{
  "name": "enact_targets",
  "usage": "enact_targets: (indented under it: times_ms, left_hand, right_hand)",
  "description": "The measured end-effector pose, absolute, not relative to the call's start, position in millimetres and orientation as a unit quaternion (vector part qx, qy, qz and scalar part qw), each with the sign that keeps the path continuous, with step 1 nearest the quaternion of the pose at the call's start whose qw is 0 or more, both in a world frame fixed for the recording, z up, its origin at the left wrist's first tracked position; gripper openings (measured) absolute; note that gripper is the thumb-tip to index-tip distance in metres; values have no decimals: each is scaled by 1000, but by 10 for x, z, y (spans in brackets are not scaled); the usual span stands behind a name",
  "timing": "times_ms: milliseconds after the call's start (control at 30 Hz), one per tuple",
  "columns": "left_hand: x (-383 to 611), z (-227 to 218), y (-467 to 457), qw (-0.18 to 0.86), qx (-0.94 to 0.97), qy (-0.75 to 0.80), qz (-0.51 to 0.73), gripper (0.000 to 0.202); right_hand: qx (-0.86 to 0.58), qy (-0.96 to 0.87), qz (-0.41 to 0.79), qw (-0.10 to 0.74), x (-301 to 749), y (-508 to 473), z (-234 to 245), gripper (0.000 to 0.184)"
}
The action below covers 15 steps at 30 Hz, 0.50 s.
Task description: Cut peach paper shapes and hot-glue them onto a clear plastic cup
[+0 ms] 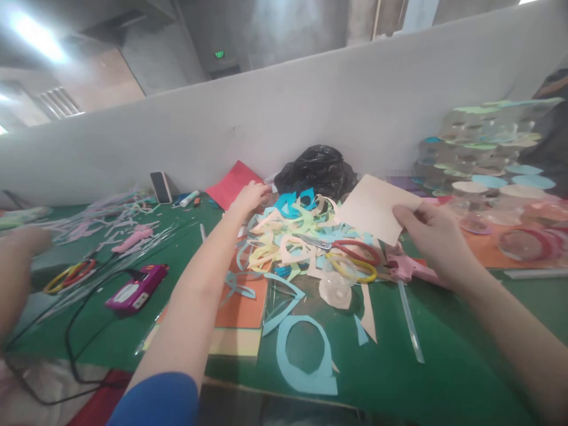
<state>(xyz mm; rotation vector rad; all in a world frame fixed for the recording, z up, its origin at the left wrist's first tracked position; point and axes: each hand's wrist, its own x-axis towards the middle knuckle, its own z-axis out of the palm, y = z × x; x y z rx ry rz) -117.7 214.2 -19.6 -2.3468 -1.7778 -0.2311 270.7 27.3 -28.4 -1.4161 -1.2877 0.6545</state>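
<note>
My right hand (423,228) pinches a cream sheet of paper (373,207) by its right edge, thumb on top, holding it tilted over the pile. Reaching to the back of the table, my left hand (255,195) is beside a red sheet of paper (234,182); its fingertips are blurred, so a hold cannot be made out. Between my hands lies a heap of paper scraps (266,236) in blue, yellow, green and cream. Scissors with red and yellow handles (355,254) rest on it. A pink glue gun (406,266) lies under my right hand.
A black plastic bag (317,171) sits against the grey partition (213,136). Stacked clear cups with paper discs (492,148) stand at right. A purple device (137,290) with a black cable, a phone (160,187) and another person's blurred arm (15,278) are at left.
</note>
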Motion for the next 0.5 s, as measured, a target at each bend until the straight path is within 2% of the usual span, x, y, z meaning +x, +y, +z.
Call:
enact_targets:
  times_ms: [167,367,500]
  left_hand:
    - [-1237,-137,2137,129,-795,-590,-53,24]
    - [-1278,-194,2103,130,-802,-582,-38,37]
    - [-1192,-232,2034,130,-802,-581,-43,29]
  right_hand:
    - [-591,-543,285,524,2687,243,-290,27]
    - [-585,-534,318,520,2645,246,-295,24]
    - [-592,-539,296,520,2658,259,-324,24]
